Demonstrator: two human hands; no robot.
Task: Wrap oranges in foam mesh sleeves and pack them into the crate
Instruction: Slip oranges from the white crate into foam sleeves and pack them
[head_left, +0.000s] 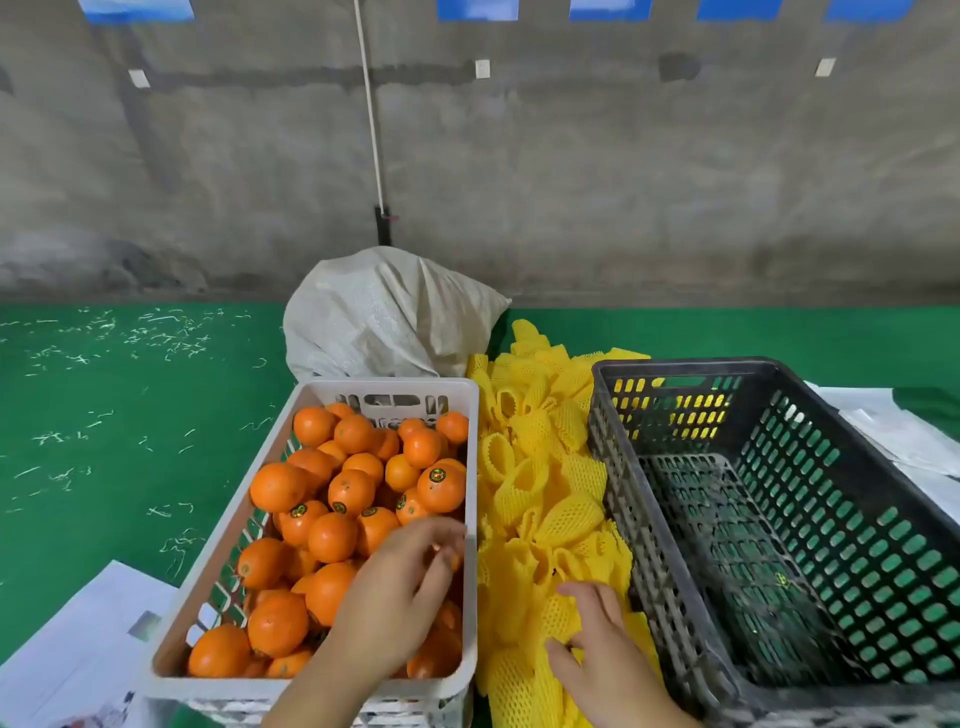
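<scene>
A white plastic basket (470, 499) on the left holds several loose oranges (332, 499), some with round stickers. My left hand (400, 597) reaches into its right side and its fingers curl round an orange that they mostly hide. A heap of yellow foam mesh sleeves (540, 467) lies between the basket and a dark grey crate (613, 499) on the right, which has nothing in it. My right hand (602, 654) rests on the near sleeves, thumb and fingers pinching one yellow sleeve (561, 616).
A tied white sack (384, 312) stands behind the basket. White papers (78, 649) lie at the lower left and more papers (883, 431) behind the crate at right. Green floor with scattered scraps stretches left; a concrete wall rises behind.
</scene>
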